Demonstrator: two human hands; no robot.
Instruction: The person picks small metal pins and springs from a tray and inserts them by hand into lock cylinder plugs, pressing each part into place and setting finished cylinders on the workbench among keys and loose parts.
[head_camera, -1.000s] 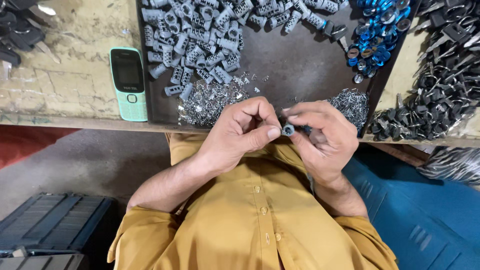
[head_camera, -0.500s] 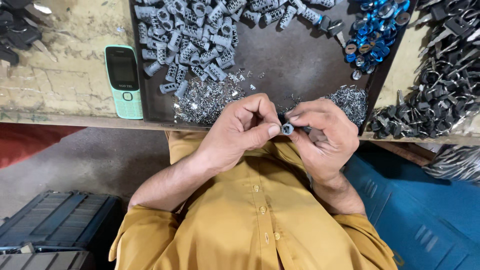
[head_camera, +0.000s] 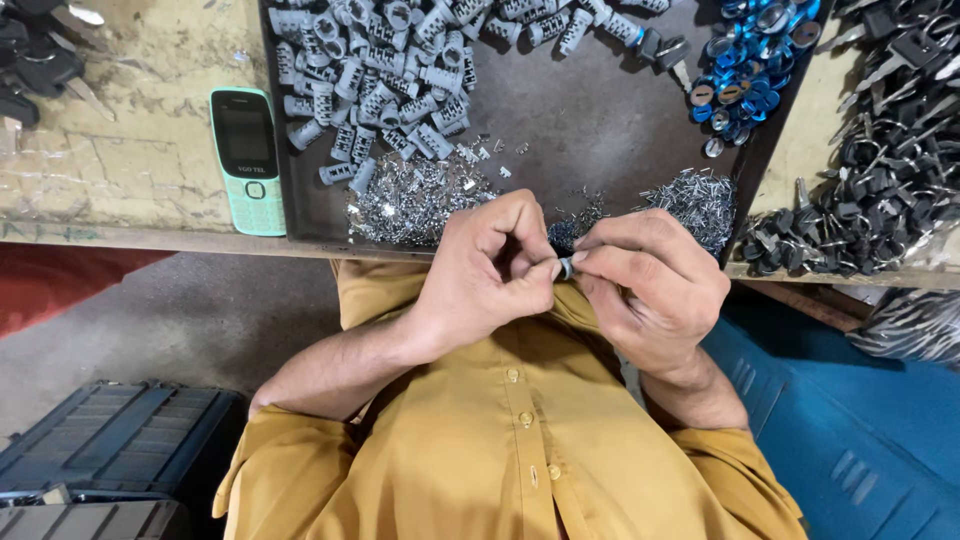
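Both hands meet just below the table's front edge, over my mustard shirt. My left hand (head_camera: 487, 275) and my right hand (head_camera: 650, 290) pinch a small grey metal cylinder (head_camera: 564, 267) between their fingertips; only its round end shows. Above them lies a dark tray (head_camera: 590, 120) with a heap of grey lock cylinders (head_camera: 380, 75) at its far left, a pile of tiny shiny metal pieces (head_camera: 410, 205) close to my left hand, and another shiny pile (head_camera: 700, 205) near my right hand.
A green push-button phone (head_camera: 246, 160) lies on the worn table left of the tray. Blue round caps (head_camera: 750, 60) fill the tray's far right corner. Black keys (head_camera: 880, 170) are heaped at the right. A dark crate (head_camera: 110, 450) stands on the floor at left.
My hands stay together on the small cylinder, with only slight finger shifts. The view has drifted a little, so the tray and phone sit slightly lower and to the right.
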